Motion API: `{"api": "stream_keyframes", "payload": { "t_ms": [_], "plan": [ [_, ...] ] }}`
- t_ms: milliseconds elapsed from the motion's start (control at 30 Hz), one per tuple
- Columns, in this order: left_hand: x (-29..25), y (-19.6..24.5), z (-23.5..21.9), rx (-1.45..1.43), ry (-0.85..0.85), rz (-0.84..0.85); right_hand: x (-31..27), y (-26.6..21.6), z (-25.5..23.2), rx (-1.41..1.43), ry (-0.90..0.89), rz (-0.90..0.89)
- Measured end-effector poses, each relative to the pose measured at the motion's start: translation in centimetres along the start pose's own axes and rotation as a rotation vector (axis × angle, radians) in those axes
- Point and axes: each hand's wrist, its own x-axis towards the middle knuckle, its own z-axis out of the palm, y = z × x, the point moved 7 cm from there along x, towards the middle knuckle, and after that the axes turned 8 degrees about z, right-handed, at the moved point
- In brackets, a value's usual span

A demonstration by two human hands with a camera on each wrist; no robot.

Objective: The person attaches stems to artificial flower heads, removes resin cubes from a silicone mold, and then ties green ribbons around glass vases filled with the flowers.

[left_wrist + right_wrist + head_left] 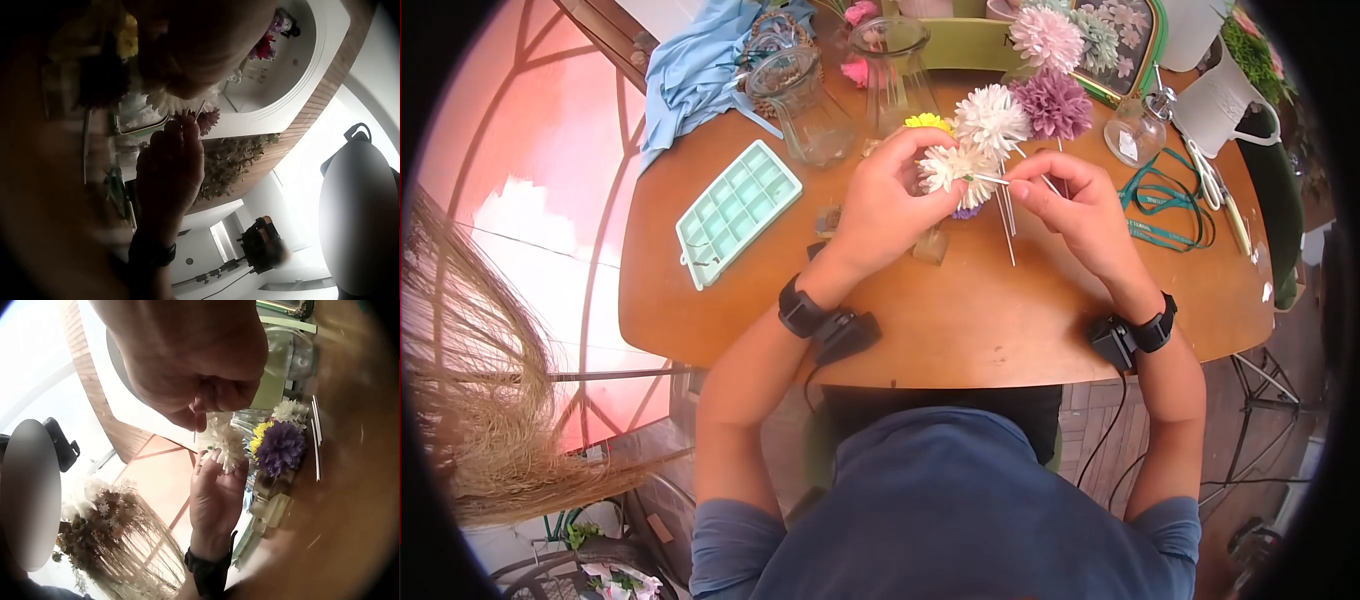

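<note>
In the head view the left hand point(890, 205) grips a cream flower head point(948, 168), its fingers curled round the petals. The right hand point(1080, 205) pinches a thin white stick point(990, 179) between thumb and fingertips, and the stick's other end meets the base of that flower. In the right wrist view the same cream flower point(224, 445) sits in the left hand point(215, 500), just below the right hand point(194, 369). Behind the hands are a white flower point(992, 118) and a purple-pink flower point(1053, 104); several white stems hang below.
A mint compartment tray point(740, 212) lies at the left, near two glass vases point(802, 110). At the right are a glass bottle point(1135, 132), green ribbon point(1165, 205), scissors point(1208, 180) and a white pitcher point(1215, 105). Blue cloth point(700, 75) covers the table's back left.
</note>
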Motion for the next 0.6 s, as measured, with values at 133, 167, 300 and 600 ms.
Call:
{"api": "stream_keyframes", "payload": {
  "t_ms": [133,167,300,600],
  "plan": [
    [0.1,0.0,-0.3,0.082,0.004,0.052,0.2,0.6,-0.1,-0.009,0.017,-0.040],
    [0.1,0.0,-0.3,0.072,0.009,0.050,0.2,0.6,-0.1,-0.004,0.020,-0.026],
    [0.1,0.2,-0.4,0.086,-0.011,0.054,0.2,0.6,-0.1,-0.026,0.023,-0.001],
    [0.1,1.2,-0.4,0.382,-0.031,0.130,-0.1,0.2,0.0,-0.232,0.073,0.016]
  ]
}}
